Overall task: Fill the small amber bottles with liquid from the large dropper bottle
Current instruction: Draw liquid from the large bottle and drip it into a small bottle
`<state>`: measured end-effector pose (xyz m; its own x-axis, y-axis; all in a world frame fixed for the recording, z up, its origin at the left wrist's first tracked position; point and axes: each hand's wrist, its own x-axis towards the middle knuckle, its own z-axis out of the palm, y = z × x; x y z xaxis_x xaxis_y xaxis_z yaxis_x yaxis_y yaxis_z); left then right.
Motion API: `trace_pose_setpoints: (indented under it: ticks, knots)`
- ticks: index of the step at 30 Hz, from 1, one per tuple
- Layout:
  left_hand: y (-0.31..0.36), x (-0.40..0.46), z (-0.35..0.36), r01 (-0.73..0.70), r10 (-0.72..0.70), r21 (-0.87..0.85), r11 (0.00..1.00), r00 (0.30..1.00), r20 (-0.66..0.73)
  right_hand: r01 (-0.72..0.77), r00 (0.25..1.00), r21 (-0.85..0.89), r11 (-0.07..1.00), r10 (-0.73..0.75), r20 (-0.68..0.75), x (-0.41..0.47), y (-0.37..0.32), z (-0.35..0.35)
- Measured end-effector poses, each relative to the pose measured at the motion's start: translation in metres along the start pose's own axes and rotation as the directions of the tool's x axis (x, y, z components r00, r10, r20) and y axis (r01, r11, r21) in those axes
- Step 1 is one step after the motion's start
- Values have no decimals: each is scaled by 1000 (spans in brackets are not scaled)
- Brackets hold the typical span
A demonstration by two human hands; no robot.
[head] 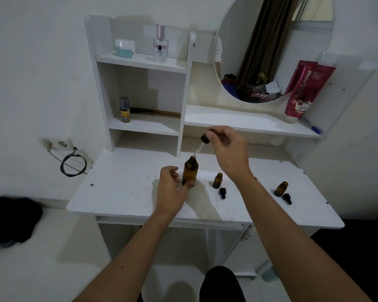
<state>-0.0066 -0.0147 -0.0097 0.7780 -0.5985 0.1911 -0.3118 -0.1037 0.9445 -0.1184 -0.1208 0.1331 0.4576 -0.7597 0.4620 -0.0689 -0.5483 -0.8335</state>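
The large amber bottle [190,170] stands uncapped on the white table [122,192]. My left hand [171,188] rests beside it, fingers touching its base. My right hand [228,147] pinches the black dropper cap [206,137], held tilted with the glass pipette tip just above the large bottle's mouth. Two small amber bottles stand uncapped to the right: one [217,180] near the middle with its black dropper cap [222,192] lying in front, another [280,188] further right with its cap [287,198] beside it.
White shelves behind the table hold a yellow spray can [124,109], a comb [155,112], a perfume bottle [160,44] and a jar [124,47]. A red tube [303,90] leans by the round mirror [273,49]. A wall socket with cable [59,144] is at left.
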Motion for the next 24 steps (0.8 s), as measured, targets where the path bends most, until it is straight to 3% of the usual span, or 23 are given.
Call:
trace_pose_setpoints:
  ticks: [3,8,12,24]
  knots:
    - [3,-15,3,-60,61,-4,998,998,13,28,997,29,999,-26,-75,-3,0,-20]
    - [7,-30,24,-181,177,9,984,971,162,11,992,-39,999,-16,-127,-12,22,-52]
    - [18,-30,45,-137,116,65,988,959,260,-25,991,-62,998,17,-131,-20,42,-63]
    - [28,-8,81,-147,112,147,978,969,221,32,999,-170,985,-35,-18,-25,69,-50]
